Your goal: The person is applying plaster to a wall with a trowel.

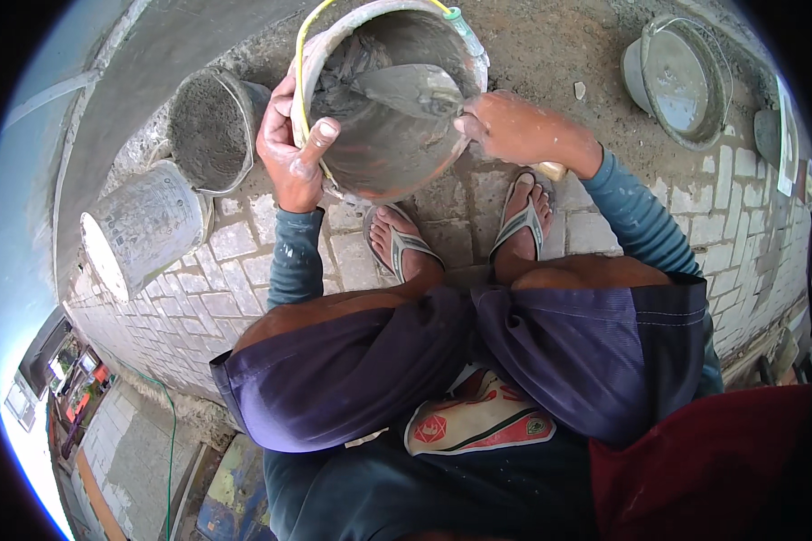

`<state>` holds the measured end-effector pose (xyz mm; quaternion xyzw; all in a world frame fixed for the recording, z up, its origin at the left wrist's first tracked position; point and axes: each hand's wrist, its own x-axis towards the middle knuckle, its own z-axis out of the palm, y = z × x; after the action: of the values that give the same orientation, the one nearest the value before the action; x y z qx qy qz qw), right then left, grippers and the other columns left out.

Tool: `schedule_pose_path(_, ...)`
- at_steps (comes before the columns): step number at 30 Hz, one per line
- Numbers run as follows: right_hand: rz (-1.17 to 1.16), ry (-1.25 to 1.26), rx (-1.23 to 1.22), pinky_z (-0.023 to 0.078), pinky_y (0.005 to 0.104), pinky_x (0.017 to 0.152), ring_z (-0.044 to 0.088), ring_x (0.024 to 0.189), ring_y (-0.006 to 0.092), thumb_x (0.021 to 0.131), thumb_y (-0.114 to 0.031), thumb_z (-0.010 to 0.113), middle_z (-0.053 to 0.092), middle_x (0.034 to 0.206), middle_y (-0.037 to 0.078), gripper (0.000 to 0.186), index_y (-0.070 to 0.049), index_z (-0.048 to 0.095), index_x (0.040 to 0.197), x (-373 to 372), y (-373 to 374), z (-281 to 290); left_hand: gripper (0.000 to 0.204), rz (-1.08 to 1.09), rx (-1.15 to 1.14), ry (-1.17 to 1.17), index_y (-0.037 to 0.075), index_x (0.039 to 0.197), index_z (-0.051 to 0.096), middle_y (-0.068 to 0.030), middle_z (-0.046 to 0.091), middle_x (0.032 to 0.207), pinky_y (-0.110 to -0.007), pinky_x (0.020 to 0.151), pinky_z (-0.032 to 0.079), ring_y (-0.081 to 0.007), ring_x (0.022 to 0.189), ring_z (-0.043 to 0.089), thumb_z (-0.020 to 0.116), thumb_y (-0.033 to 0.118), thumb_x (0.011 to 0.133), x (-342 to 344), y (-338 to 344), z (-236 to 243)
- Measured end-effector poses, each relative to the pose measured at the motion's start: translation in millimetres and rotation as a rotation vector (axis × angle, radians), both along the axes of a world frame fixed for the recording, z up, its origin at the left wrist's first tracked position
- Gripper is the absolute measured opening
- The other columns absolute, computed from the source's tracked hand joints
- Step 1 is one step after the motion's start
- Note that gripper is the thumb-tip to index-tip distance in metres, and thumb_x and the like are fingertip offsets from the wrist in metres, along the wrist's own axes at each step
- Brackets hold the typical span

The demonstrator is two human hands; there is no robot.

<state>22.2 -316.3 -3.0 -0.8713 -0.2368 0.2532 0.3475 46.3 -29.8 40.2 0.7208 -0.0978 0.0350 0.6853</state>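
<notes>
A plastic bucket (391, 162) with a yellow handle is tilted toward me above my feet, with grey cement paste smeared inside. My left hand (299, 149) grips its rim on the left, thumb over the edge. My right hand (505, 126) is closed on a trowel, whose wooden handle (550, 169) shows below the hand. The trowel's grey, paste-coated blade (406, 87) reaches into the upper part of the bucket. The tip area of the blade is among dark lumps of paste.
A cement-filled bucket (203, 135) and a white bucket (140, 221) lying on its side are at my left, beside a grey wall (113, 68). A grey bucket (641, 77) stands at upper right. Pavers (244, 270) lie beneath me, and a green hose (169, 451) runs at lower left.
</notes>
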Motion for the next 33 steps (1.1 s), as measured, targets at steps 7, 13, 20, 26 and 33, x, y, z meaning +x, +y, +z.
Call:
schedule_pose_path(7,-0.099,-0.277,-0.247,0.057,0.0514,0.069,0.070,0.078,0.0422,0.093,-0.014,0.051,0.068,0.084,0.026,0.027,0.008,0.065,0.092,-15.8,0.4,-17.0,0.037,-0.097,0.045,-0.053,0.001,0.089,0.060,-0.0241,0.060,0.135,-0.042,0.108,0.041,-0.0285,0.124,0.057,0.087,0.025,0.081,-14.0,-24.4,-1.4)
schedule_pose_path(13,-0.229,0.743,0.015,0.052,0.0386,0.044,0.061,0.049,0.0221,0.104,-0.028,0.046,0.063,0.072,0.013,0.037,0.005,0.060,0.095,-28.6,7.6,-21.8,0.039,-0.044,-0.044,-0.091,0.001,0.088,0.059,-0.0239,0.060,0.135,-0.042,0.108,0.042,-0.0295,0.127,0.056,0.086,0.028,0.083,-4.7,-22.6,-4.3)
schedule_pose_path(20,-0.305,1.490,0.633,0.036,0.0224,0.035,0.045,0.042,0.0070,0.107,-0.040,0.047,0.052,0.063,0.001,0.044,0.000,0.061,0.095,-44.6,13.7,1.2,0.033,0.065,-0.028,-0.037,0.003,0.092,0.063,-0.0172,0.058,0.139,-0.031,0.098,0.043,-0.0169,0.112,0.057,0.086,0.025,0.081,6.3,-15.8,-5.9)
schedule_pose_path(26,-0.255,0.673,0.438,0.040,0.0259,0.041,0.046,0.041,0.0088,0.108,-0.039,0.046,0.054,0.063,0.002,0.043,0.000,0.061,0.097,-27.6,-46.9,44.5,0.018,0.264,-0.139,0.183,0.009,0.093,0.061,0.0049,0.057,0.083,-0.022,0.072,0.044,-0.0058,0.076,0.052,0.075,0.020,0.094,30.8,33.9,-3.2)
schedule_pose_path(33,-0.278,0.625,0.233,0.043,0.0284,0.044,0.054,0.048,0.0101,0.108,-0.036,0.047,0.056,0.066,0.004,0.040,-0.001,0.061,0.094,-42.2,-68.1,35.6,0.016,0.376,-0.272,0.261,0.008,0.094,0.060,0.0001,0.064,0.086,-0.026,0.069,0.052,-0.0089,0.074,0.060,0.071,0.019,0.097,39.1,33.4,-12.3)
